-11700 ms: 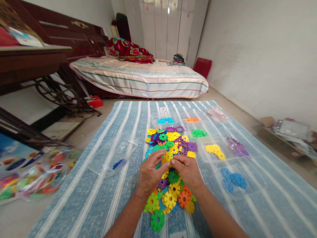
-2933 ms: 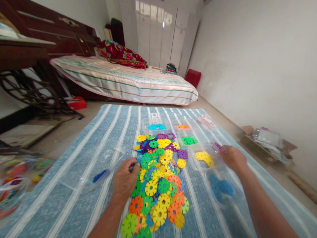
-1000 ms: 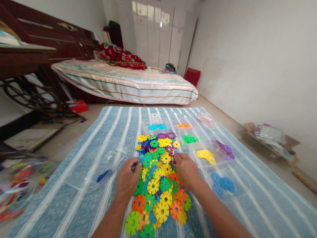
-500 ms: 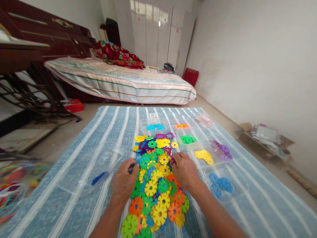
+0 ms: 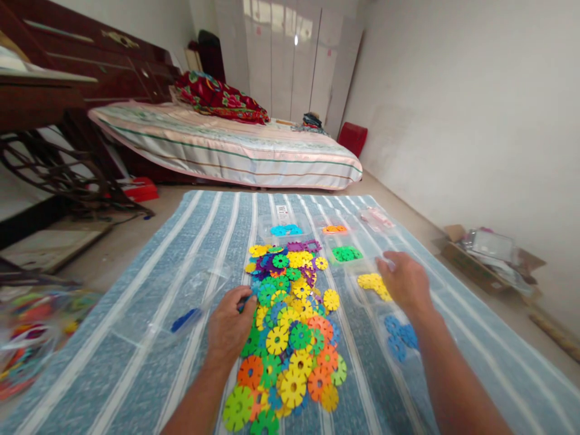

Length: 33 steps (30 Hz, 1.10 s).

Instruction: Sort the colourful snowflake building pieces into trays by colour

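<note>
A heap of flat, notched plastic discs [image 5: 290, 326] in yellow, green, orange, purple and blue lies on a blue striped blanket [image 5: 136, 344]. My left hand [image 5: 230, 329] rests on the heap's left edge with its fingers curled, and a bit of a blue disc [image 5: 245, 300] shows at its fingertips. My right hand [image 5: 405, 281] hovers over the clear trays to the right, just beside the yellow discs [image 5: 370, 280]. Its fingers are closed, and what they hold is hidden. The blue discs [image 5: 399, 335] lie just below that wrist.
Farther clear trays hold green discs [image 5: 347, 254], orange discs [image 5: 334, 229] and cyan discs [image 5: 285, 230]. A clear tray with one blue piece [image 5: 185, 319] lies left. A bag of pieces [image 5: 27, 329] sits far left, a bed [image 5: 226, 145] behind, a cardboard box [image 5: 489, 254] right.
My right hand has left the right side of the heap and moved right, over the trays by the yellow discs. My left hand has stayed on the heap's left edge.
</note>
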Each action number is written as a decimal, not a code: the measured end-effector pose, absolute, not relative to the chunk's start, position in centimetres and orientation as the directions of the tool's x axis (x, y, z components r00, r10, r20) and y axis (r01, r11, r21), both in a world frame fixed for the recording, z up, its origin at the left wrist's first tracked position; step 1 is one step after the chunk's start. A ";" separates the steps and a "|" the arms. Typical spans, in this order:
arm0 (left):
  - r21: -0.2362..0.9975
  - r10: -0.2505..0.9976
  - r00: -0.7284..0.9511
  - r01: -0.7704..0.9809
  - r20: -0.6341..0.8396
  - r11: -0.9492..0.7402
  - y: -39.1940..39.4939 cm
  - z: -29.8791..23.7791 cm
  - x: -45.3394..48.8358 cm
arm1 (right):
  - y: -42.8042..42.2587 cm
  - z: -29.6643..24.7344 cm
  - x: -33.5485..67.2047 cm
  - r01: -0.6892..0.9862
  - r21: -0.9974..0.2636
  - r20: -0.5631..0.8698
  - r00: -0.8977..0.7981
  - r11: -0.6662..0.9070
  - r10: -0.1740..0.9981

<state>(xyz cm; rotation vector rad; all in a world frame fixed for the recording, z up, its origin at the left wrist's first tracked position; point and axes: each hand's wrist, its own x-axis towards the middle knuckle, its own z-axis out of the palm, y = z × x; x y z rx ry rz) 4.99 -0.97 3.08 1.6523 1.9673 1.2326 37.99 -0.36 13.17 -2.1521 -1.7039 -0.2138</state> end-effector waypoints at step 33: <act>0.759 0.900 -0.297 0.649 0.318 -0.054 -1.0 2.8 5.3 | -2.4 12.6 33.0 0.986 -0.083 0.490 0.166 -0.143 0.856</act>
